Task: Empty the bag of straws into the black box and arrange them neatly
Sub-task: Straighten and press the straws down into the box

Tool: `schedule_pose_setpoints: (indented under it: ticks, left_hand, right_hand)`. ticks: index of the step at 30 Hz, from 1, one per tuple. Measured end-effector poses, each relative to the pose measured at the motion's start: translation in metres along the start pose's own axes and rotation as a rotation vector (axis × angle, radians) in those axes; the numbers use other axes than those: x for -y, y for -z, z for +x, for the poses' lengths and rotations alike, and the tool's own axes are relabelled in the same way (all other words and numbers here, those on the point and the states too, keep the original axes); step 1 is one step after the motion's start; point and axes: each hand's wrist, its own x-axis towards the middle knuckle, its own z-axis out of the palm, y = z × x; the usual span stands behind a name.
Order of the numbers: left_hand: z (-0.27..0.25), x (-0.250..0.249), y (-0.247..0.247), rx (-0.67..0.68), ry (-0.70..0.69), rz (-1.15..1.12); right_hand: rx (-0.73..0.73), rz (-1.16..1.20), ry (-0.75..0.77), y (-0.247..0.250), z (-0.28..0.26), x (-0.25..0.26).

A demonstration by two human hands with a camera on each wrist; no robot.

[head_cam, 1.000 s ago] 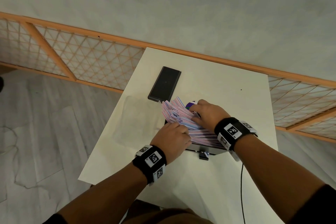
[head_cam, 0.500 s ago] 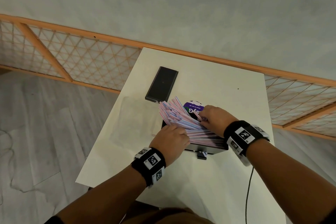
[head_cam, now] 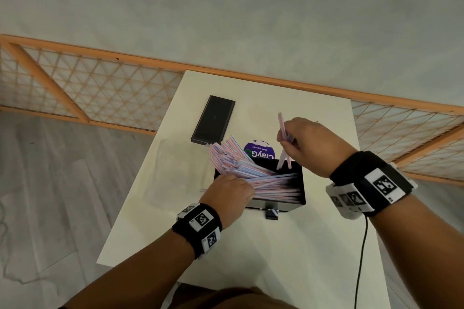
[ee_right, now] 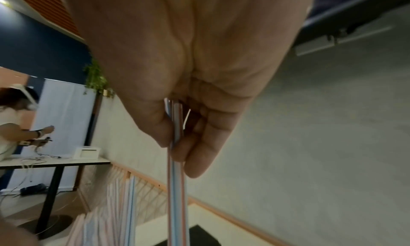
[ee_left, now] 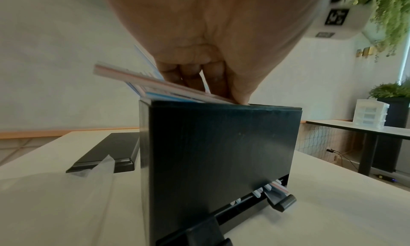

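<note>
Your right hand [head_cam: 310,147] pinches a few straws [head_cam: 283,143] above the black box [head_cam: 296,206]. At its 9 o'clock edge, your left hand [head_cam: 227,192] curls onto the straw pile [head_cam: 241,164].

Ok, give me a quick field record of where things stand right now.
left hand: presses the fanned straws at the box's left edge
right hand: holds a few straws above the box
black box: open, straws lying unevenly, many sticking out left
lid: flat on table, behind box
empty bag: left of box
</note>
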Motion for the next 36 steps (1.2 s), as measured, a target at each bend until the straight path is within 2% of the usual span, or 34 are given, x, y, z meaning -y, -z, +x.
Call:
schedule_pose_setpoints:
  ticks: [4,9,12,16,18,23,25,28,30,33,36]
  left_hand:
    - [0.005,-0.003,0.001,-0.033,0.025,0.018]
    - [0.007,-0.007,0.000,-0.143,0.041,0.009]
    - [-0.002,-0.007,0.005,-0.147,0.065,-0.017]
    - [-0.028,-0.006,0.019,-0.210,0.053,-0.153]
    - [-0.041,-0.003,0.026,-0.233,0.095,-0.177]
    - [-0.060,0.008,0.041,-0.324,0.380,-0.273]
    - [-0.063,0.016,0.041,-0.285,0.505,-0.322]
    - [-0.061,0.026,0.033,-0.095,0.621,-0.484]
    - [-0.054,0.027,0.028,-0.067,0.623,-0.528]
    - [-0.043,0.022,0.030,-0.151,0.622,-0.488]
    - [-0.033,0.017,0.033,-0.148,0.508,-0.383]
  right_hand:
    - [0.053,-0.048,0.064,0.011,0.001,0.027]
    - [0.298,-0.223,0.028,-0.033,0.016,0.047]
    - [0.387,-0.225,0.030,-0.065,0.021,0.053]
    - [0.367,-0.159,0.121,-0.102,0.026,0.044]
    - [0.333,-0.161,0.159,-0.111,0.023,0.040]
    - [0.244,-0.061,0.042,-0.096,0.000,0.020]
    - [0.272,-0.071,0.019,-0.097,-0.012,0.010]
    - [0.332,-0.084,0.028,-0.114,-0.024,0.002]
    - [0.323,-0.062,0.032,-0.124,-0.029,0.002]
    - [0.288,-0.042,0.022,-0.128,-0.030,0.003]
    - [0.222,-0.044,-0.009,-0.125,-0.031,-0.002]
